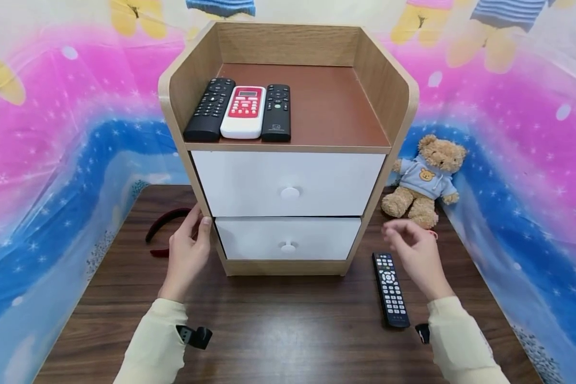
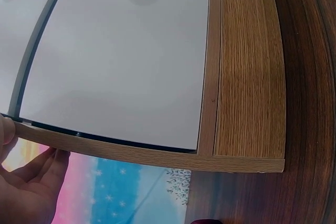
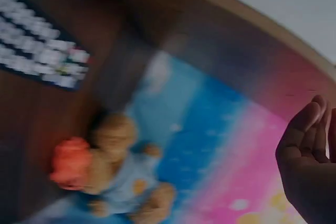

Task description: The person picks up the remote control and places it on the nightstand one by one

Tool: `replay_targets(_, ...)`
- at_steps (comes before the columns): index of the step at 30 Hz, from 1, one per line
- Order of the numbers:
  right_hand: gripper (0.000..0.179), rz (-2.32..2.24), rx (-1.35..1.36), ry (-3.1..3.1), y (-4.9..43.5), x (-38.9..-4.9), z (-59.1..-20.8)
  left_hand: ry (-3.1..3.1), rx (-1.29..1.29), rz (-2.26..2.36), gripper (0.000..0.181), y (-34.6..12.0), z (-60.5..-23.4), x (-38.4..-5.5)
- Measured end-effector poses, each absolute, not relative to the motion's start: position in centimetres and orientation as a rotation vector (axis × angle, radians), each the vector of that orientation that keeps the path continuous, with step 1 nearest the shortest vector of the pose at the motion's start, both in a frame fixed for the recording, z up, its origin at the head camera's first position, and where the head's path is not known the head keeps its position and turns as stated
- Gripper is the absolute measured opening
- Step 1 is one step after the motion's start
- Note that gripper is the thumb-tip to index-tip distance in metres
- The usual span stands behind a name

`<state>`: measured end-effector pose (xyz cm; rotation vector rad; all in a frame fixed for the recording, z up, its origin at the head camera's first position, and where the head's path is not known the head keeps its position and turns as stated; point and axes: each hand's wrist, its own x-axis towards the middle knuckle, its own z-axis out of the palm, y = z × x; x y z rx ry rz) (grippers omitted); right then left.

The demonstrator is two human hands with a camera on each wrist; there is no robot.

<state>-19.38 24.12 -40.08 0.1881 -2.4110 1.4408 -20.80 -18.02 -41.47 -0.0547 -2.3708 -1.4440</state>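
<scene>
A wooden cabinet (image 1: 288,268) with two white drawers stands in front of me. My left hand (image 1: 187,256) holds its left side edge, thumb at the front and fingers along the outer panel. In the left wrist view, the fingers (image 2: 58,163) touch that side panel. My right hand (image 1: 420,261) is raised off the cabinet's lower right, fingers loosely bent and thumb near the fingertips, with no object showing between them. Below it lies a black remote control (image 1: 391,290) on the table. Both drawers, the upper (image 1: 249,181) and the lower (image 1: 254,240), are closed.
Two black remotes (image 1: 276,114) (image 1: 211,109) and a white-and-red one (image 1: 242,114) lie on the cabinet top. A teddy bear (image 1: 424,178) sits at the right, an orange-red item (image 3: 71,163) beside it. A dark red band (image 1: 165,221) lies left on the wooden table (image 1: 278,330).
</scene>
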Motion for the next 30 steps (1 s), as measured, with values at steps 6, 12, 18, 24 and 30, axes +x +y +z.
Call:
replay_targets(6,0.033,1.277,-0.16,-2.721,27.1,-18.3,-46.5,-2.374,-0.05,-1.429,0.055,-17.9,-41.5,-20.8)
replay_targets(12,0.045,1.235,-0.326,-2.937,29.0,-18.0,-51.6,-2.378,-0.05,-1.43,0.054,-18.0,-41.5,-20.7)
replay_targets(18,0.052,1.192,-0.376,-3.006,29.6,-17.8,-54.1,-2.384,-0.051,-1.439,0.055,-18.0,-41.5,-20.7)
replay_targets(24,0.057,1.199,-0.434,-3.008,29.2,-17.7,-54.4,-2.385,-0.043,-1.437,0.055,-18.0,-41.6,-20.7)
replay_targets(30,0.06,1.213,-0.489,-2.963,28.6,-17.7,-54.3,-2.371,-0.046,-1.444,0.054,-17.9,-41.5,-20.7)
